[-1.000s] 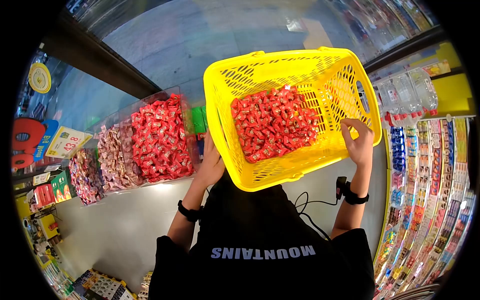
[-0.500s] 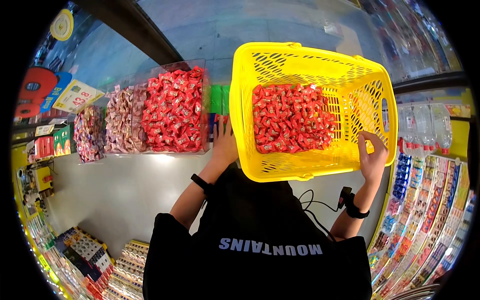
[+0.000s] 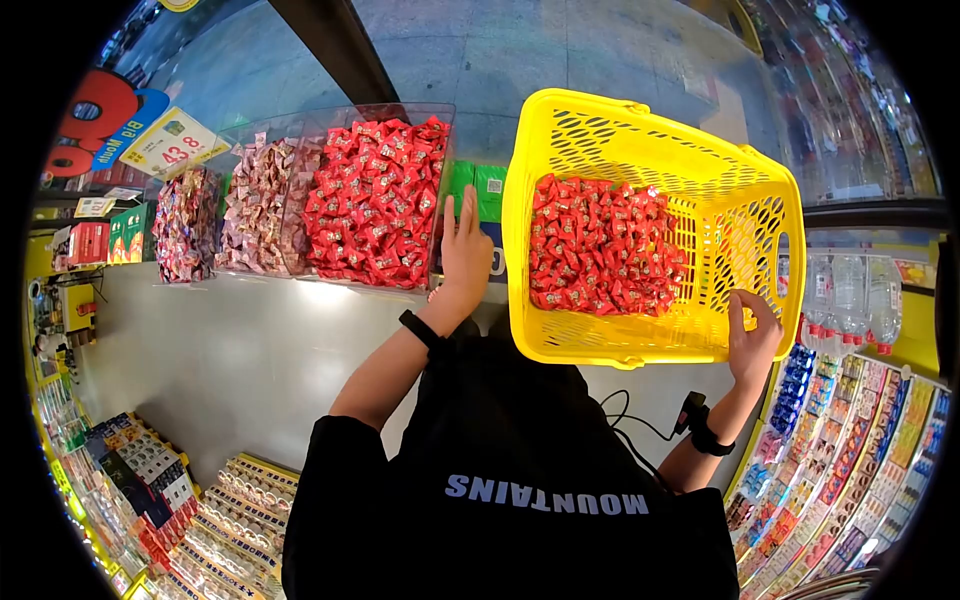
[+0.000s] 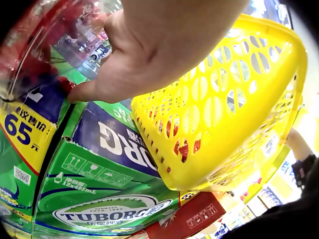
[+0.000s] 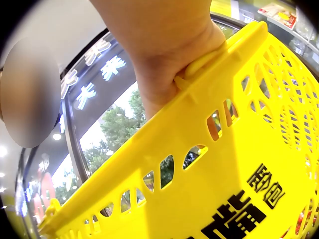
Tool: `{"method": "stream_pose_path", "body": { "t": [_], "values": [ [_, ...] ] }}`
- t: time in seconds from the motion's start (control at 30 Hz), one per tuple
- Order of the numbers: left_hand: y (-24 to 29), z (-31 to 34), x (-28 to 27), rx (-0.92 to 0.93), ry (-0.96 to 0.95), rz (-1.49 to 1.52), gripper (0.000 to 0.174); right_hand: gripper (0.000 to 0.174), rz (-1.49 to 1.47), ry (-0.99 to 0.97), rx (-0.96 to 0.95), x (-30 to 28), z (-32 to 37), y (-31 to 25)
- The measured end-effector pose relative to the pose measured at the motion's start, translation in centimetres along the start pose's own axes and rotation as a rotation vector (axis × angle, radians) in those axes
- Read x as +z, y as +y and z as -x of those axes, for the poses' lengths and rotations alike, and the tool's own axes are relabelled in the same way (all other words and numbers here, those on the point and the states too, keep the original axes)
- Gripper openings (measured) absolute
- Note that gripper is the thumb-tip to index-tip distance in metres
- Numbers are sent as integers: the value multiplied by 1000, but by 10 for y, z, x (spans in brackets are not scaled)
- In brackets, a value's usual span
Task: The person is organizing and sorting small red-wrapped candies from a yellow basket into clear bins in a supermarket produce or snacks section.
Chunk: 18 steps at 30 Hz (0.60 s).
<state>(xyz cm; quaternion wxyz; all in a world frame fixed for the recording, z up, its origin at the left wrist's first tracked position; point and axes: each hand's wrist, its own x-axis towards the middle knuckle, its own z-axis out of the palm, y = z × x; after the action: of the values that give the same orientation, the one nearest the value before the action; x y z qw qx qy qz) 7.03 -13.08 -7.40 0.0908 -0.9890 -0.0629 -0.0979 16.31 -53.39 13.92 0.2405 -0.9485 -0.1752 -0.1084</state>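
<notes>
A yellow plastic basket (image 3: pixel 640 105) holds a heap of red wrapped candies (image 3: pixel 600 245) and is carried at chest height. My right hand (image 3: pixel 752 335) grips its near right rim, and in the right wrist view the right hand (image 5: pixel 159 55) curls round the basket's edge (image 5: pixel 224 164). My left hand (image 3: pixel 465 250) lies along the basket's left wall with straight fingers pointing away from me. In the left wrist view the left hand (image 4: pixel 149 55) is flat, thumb out, beside the basket's perforated side (image 4: pixel 224 119). Just left of it stands a clear bin of red candies (image 3: pixel 375 200).
Further left are bins of pink candies (image 3: pixel 255 205) and mixed candies (image 3: pixel 185 225), under a price sign (image 3: pixel 170 143). Green Tuborg boxes (image 4: pixel 94 199) sit below the bins. Water bottles (image 3: pixel 850 290) and stocked shelves (image 3: pixel 850 440) line the right; more shelves (image 3: pixel 150 490) lie lower left.
The basket has shifted right in view. My left hand came out from the basket's side and now lies straight-fingered beside it. The right hand has kept its hold on the rim.
</notes>
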Motion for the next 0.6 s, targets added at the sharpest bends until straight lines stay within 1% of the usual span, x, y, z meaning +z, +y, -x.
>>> {"method": "stream_pose_path", "body": {
  "t": [0.23, 0.27, 0.33, 0.43, 0.47, 0.5, 0.57, 0.6],
  "values": [
    [-8, -12, -11, 44, -129, -78, 19, 13, -3, 12, 6, 1, 1, -1],
    [-7, -11, -13, 53, -81, -39, 19, 13, -4, 19, 10, 1, 1, -3],
    [-5, -6, -36, 68, 14, 40, 19, 13, 9, 24, 16, 0, 2, -4],
    [-10, 6, -72, 66, 247, 132, 15, 14, 6, 27, 39, 1, 1, -3],
    [-15, 10, -106, 40, 178, 197, 9, 14, 3, 24, 50, 0, 2, -2],
    [-20, 13, -117, 14, 201, 204, 9, 15, 23, 12, 56, -1, 1, -2],
    [-36, 20, -130, -35, 246, 223, 19, 16, 67, -10, 72, -1, 0, -2],
    [-48, 19, -144, -131, 247, 320, 15, 15, 73, -14, 46, 0, -1, -4]
  ]
}}
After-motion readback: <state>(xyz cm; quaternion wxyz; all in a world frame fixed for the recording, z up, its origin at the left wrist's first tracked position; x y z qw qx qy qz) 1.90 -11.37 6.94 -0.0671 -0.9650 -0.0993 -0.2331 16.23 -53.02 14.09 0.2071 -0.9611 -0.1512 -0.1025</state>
